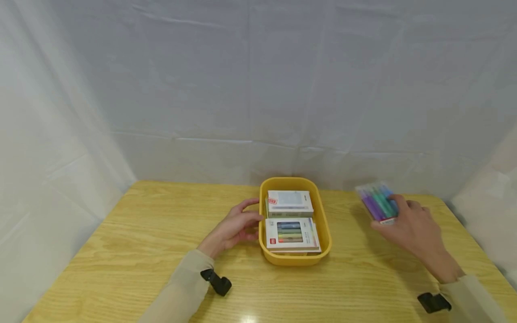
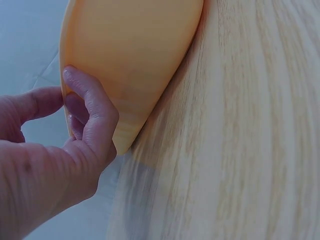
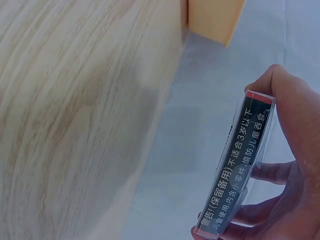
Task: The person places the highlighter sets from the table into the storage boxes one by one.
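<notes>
A yellow plastic basin (image 1: 325,233) stands on the table, holding a white box of coloured pens seen through a window (image 1: 315,240) and another white box (image 1: 290,200) behind it. My left hand (image 1: 234,226) pinches the basin's left rim; in the left wrist view its thumb (image 2: 45,102) meets the rim and the other fingers bend against the outer wall. To the right of the basin, my right hand (image 1: 416,229) grips a clear pack of purple, green and blue pens (image 1: 377,202) above the table. In the right wrist view the pack's dark printed end (image 3: 235,165) faces the camera.
The wood-grain table (image 1: 161,251) has its back edge against pale sheeting (image 1: 250,89), which also hangs at both sides. Dark wrist mounts (image 1: 217,282) sit over the light sleeves.
</notes>
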### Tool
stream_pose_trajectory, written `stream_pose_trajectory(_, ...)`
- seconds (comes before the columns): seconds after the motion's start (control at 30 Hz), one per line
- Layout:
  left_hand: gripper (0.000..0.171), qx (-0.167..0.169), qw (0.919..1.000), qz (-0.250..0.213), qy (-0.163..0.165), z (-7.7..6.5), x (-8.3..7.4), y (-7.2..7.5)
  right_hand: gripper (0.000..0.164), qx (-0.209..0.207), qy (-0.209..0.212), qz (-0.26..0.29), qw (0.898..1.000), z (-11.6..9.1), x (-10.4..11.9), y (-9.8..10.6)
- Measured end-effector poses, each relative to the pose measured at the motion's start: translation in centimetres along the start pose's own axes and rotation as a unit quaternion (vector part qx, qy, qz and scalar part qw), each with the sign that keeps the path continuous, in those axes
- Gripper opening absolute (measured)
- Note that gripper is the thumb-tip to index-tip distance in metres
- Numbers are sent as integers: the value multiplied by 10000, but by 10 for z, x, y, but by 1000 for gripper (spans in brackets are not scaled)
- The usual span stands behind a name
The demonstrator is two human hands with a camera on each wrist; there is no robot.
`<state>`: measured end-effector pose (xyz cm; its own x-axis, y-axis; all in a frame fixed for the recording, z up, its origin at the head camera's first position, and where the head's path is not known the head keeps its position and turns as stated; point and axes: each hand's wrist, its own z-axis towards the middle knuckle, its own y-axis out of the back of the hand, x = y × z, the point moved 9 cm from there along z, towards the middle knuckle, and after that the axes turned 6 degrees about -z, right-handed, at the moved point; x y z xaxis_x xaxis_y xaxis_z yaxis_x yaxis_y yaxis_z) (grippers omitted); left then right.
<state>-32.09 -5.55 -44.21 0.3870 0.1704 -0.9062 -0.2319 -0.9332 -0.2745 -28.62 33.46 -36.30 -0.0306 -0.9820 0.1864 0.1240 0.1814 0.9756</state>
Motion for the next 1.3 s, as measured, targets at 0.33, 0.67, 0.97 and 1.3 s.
stream_pose_trajectory(0.33, 60, 5, 10000, 7, -6, 0, 0, 1, 92, -44, 134, 44, 9999, -1, 15, 2)
stream_pose_trajectory(0.67, 60, 48, 10000, -8, -10, 0, 0, 0, 86, -150, 265, 116, 9995, -2, 32, 6)
stream_pose_trajectory(0.97, 59, -11, 10000, -14, -22, 1, 1, 1, 83, -334, 428, 134, 9984, -1, 48, 6)
stream_pose_trajectory(1.3, 61, 5, 10000, -61, -31, 2, 1, 0, 83, -431, 495, 181, 9977, 5, 72, 2)
